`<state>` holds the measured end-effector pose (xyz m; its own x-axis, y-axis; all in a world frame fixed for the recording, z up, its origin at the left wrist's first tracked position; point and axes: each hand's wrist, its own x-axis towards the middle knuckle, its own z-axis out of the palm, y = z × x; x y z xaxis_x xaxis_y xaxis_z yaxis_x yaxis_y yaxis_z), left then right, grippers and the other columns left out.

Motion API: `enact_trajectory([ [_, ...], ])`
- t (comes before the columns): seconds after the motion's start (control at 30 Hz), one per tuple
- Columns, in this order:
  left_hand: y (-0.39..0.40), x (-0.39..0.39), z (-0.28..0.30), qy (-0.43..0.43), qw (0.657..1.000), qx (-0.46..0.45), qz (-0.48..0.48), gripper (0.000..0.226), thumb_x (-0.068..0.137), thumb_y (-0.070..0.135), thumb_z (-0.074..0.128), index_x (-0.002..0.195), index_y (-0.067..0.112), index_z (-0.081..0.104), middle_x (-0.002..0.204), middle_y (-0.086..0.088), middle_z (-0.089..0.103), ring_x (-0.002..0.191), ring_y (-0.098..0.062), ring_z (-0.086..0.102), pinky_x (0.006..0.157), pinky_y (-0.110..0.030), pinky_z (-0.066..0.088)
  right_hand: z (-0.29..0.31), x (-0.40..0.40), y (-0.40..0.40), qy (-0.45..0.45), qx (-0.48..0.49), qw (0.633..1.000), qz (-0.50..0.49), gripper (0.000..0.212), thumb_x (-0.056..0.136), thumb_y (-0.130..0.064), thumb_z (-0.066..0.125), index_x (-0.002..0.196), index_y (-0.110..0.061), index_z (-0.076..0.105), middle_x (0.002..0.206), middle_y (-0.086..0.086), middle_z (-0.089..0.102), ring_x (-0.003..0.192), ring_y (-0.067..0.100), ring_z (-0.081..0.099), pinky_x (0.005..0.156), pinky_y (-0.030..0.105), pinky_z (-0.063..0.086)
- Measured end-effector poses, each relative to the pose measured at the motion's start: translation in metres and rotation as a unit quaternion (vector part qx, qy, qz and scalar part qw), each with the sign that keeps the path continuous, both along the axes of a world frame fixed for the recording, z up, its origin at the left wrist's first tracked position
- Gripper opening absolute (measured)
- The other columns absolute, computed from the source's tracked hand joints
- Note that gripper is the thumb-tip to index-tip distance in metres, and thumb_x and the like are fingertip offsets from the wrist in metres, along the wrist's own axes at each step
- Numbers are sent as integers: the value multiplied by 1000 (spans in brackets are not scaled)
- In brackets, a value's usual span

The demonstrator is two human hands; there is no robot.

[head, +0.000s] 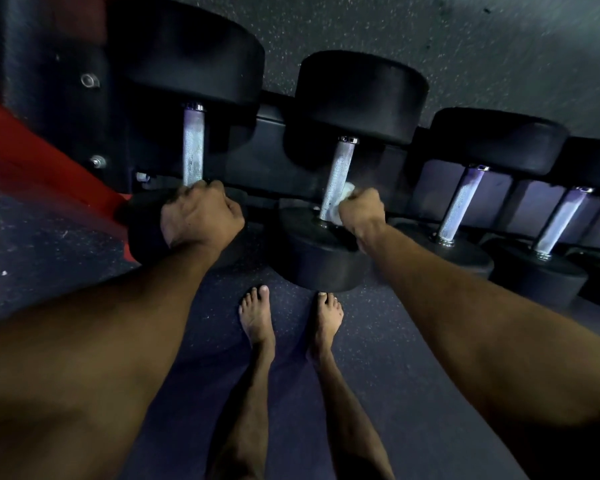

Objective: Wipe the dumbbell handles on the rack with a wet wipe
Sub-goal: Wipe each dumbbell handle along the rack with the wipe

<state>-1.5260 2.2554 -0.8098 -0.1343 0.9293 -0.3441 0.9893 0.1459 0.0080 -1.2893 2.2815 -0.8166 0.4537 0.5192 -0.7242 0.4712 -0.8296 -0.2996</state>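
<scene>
- Four dumbbells are seen side by side on a black rack (267, 161), each with its long axis running from the near black head to the far one, away from the person.
- The first dumbbell handle (193, 147) points almost straight away; its near end is gripped by the left hand (201, 216), the fingers curled round the bar.
- The second dumbbell handle (340, 174) is tilted slightly rightward at its far end; a white wet wipe (345, 194) is pressed against its lower part by the right hand (362, 211), the fingers closed around the wipe and the bar.
- The third handle (463, 202) and fourth handle (561, 220) lean further to the right and are left untouched.
- The hands are held apart, one on each of the neighbouring bars.
- No brand, label or weight figure can be read on the dark heads.
- Two bare feet (257, 317) are planted on the speckled floor (378, 358) just beside the rack; a red frame (32, 168) is seen at the left.
</scene>
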Motion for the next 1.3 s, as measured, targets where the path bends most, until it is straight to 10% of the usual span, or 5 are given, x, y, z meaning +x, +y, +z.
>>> enact_trajectory([
  [0.27,-1,-1,-3,1,1000,-1,-3,29,87,34,48,97,15,67,96,-12,66,90,-37,62,65,-36,38,-5,7,46,249,90,945,-194,33,81,-1,31,66,-8,60,71,20,64,46,18,52,39,21,32],
  [0.63,0,-1,-4,0,1000,1,-4,29,87,33,48,98,14,68,99,-13,66,91,-38,63,67,-37,41,-26,4,22,322,19,913,-250,43,101,-34,29,67,-14,47,61,9,49,54,21,47,48,26,40],
  [0.8,-1,-1,-3,3,1000,1,-9,29,87,32,47,97,13,67,98,-13,66,90,-38,63,65,-36,40,-4,4,64,427,81,801,-412,34,97,-29,40,78,-6,56,69,8,60,60,22,63,66,42,55],
  [1.1,0,0,-2,4,1000,7,-10,29,88,32,47,97,14,68,98,-13,67,91,-38,63,65,-36,38,-17,2,20,276,26,936,-219,49,108,-36,28,72,-12,51,45,-2,55,44,12,55,53,23,44],
  [1.3,0,2,-2,7,1000,9,-6,29,87,31,47,96,14,68,96,-13,67,90,-38,64,65,-36,39,-17,22,-10,216,9,975,-49,32,89,-3,53,63,-7,71,69,8,71,74,24,66,79,38,56],
])
